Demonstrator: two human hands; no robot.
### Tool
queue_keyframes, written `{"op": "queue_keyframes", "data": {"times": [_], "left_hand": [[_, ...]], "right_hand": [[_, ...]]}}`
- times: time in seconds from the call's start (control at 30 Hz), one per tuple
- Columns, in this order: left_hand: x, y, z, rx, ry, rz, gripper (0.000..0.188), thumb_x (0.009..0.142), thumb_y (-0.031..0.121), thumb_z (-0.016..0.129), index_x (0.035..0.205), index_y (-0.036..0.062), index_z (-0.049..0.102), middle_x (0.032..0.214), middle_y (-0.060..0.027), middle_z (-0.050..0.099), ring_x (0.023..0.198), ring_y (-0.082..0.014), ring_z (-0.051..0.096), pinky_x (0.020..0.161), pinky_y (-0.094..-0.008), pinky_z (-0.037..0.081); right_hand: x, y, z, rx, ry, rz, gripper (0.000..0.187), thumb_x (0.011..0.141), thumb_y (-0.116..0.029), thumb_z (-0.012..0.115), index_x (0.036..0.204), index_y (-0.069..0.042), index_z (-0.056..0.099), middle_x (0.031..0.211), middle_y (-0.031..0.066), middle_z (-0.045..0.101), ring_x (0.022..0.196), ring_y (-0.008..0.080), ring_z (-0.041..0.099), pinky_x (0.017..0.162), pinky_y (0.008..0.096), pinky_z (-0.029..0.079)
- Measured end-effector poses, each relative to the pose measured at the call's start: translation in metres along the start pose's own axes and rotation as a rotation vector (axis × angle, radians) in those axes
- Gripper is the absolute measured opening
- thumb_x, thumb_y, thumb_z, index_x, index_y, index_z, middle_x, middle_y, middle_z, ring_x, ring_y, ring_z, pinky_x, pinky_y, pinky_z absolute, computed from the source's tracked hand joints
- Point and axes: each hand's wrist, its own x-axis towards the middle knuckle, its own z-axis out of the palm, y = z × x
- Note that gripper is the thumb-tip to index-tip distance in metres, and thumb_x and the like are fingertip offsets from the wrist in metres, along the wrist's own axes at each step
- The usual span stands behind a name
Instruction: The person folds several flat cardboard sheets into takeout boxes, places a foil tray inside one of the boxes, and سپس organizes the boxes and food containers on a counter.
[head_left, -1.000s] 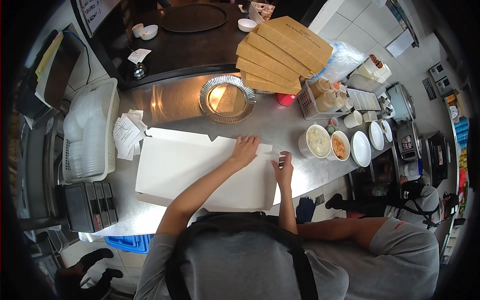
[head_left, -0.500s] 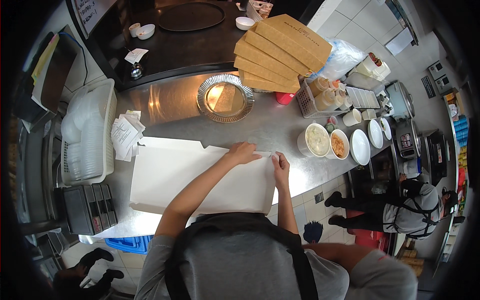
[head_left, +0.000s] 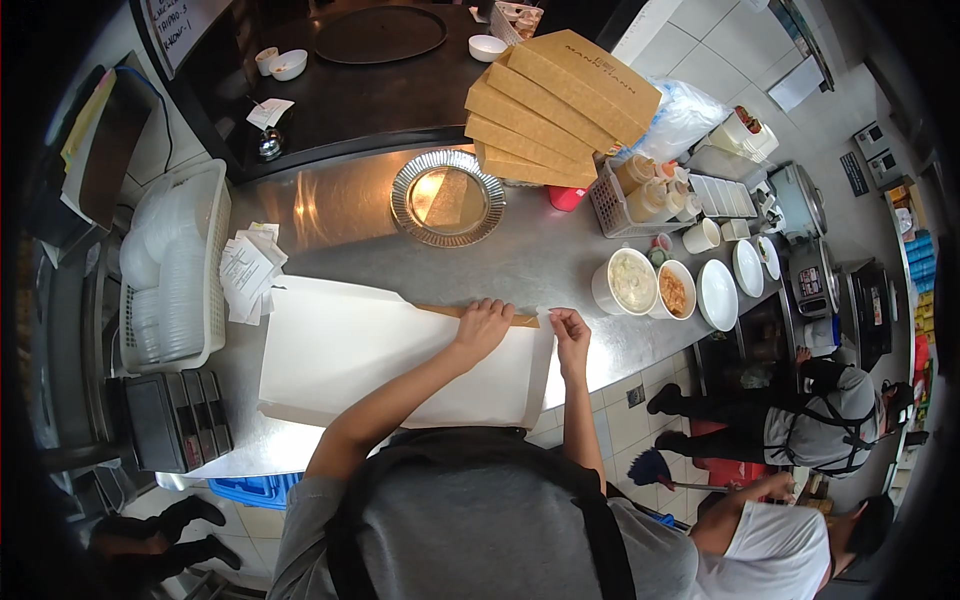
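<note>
Feed check: there's dark printing on the top one of the fanned brown cardboard cartons [head_left: 585, 85], which overlap too much to count. One flat white cardboard box [head_left: 345, 350] sits on the shiny steel counter [head_left: 335, 262]. Right hand [head_left: 571, 340] pinches its far-right corner; left hand [head_left: 484, 325] curls over the far edge, can't tell if it's gripping. I count two round white food tubs [head_left: 602, 288].

The left hand [head_left: 486, 325] is back up, fingers bent and pointing forward, its forearm [head_left: 405, 395] slanting in from behind and left. Just right of it, apart, the right hand [head_left: 571, 338] curls its fingers inward, its forearm [head_left: 578, 415] almost straight behind.
</note>
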Motion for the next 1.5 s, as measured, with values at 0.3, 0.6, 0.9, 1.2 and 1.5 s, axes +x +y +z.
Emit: {"op": "queue_keyframes", "data": {"times": [0.3, 0.6, 0.9, 1.2, 1.5], "left_hand": [[0.005, -0.007, -0.01, -0.123, -0.106, -0.005, 0.007, 0.077, 0.011, 0.054, 0.08, 0.0065, 0.059, 0.077, -0.0086, 0.063, 0.077, -0.0236, 0.065, 0.066, -0.0367, 0.052], [0.009, 0.004, -0.016, -0.036, -0.204, -0.016, 0.011, 0.078, 0.009, 0.053, 0.084, 0.0051, 0.062, 0.082, -0.0099, 0.064, 0.081, -0.0265, 0.065, 0.067, -0.0378, 0.053], [0.025, -0.072, -0.12, 0.115, -0.808, -0.135, 0.033, 0.074, 0.037, 0.065, 0.089, 0.008, 0.069, 0.096, -0.0136, 0.067, 0.094, -0.0299, 0.063, 0.077, -0.0441, 0.05], [-0.046, -0.084, -0.296, -0.261, 0.028, -0.323, 0.018, 0.09, 0.016, 0.048, 0.103, 0.0086, 0.059, 0.081, -0.0199, 0.063, 0.084, -0.0368, 0.061, 0.071, -0.0451, 0.046], [-0.076, -0.131, -0.305, -0.614, 0.709, -0.756, 0.032, 0.095, 0.015, 0.042, 0.122, -0.0026, 0.044, 0.107, -0.0153, 0.057, 0.098, -0.0226, 0.054, 0.087, -0.0318, 0.04]], "right_hand": [[0.006, -0.035, -0.006, -0.458, -0.251, -0.298, 0.006, 0.079, 0.002, 0.063, 0.083, -0.001, 0.067, 0.084, 0.0058, 0.062, 0.078, 0.0161, 0.06, 0.068, 0.0275, 0.049], [0.0, -0.051, 0.019, -0.993, -0.308, -0.646, 0.01, 0.069, 0.003, 0.065, 0.078, -0.002, 0.066, 0.077, 0.0085, 0.059, 0.073, 0.0265, 0.058, 0.063, 0.0339, 0.048], [-0.001, -0.034, -0.014, -0.591, -0.155, -0.395, 0.009, 0.078, 0.006, 0.061, 0.083, 0.0, 0.065, 0.08, 0.0107, 0.061, 0.075, 0.0216, 0.062, 0.069, 0.0291, 0.049], [-0.007, -0.078, -0.012, -0.405, 0.434, -0.533, 0.05, 0.088, -0.004, 0.053, 0.135, -0.004, 0.037, 0.131, 0.0155, 0.042, 0.104, 0.0245, 0.053, 0.088, 0.0343, 0.043], [-0.046, -0.089, 0.063, -0.978, -0.003, -1.204, 0.082, 0.069, -0.029, 0.076, 0.139, -0.026, 0.034, 0.149, 0.0162, 0.018, 0.138, 0.0295, 0.014, 0.106, 0.0587, 0.002]]}}
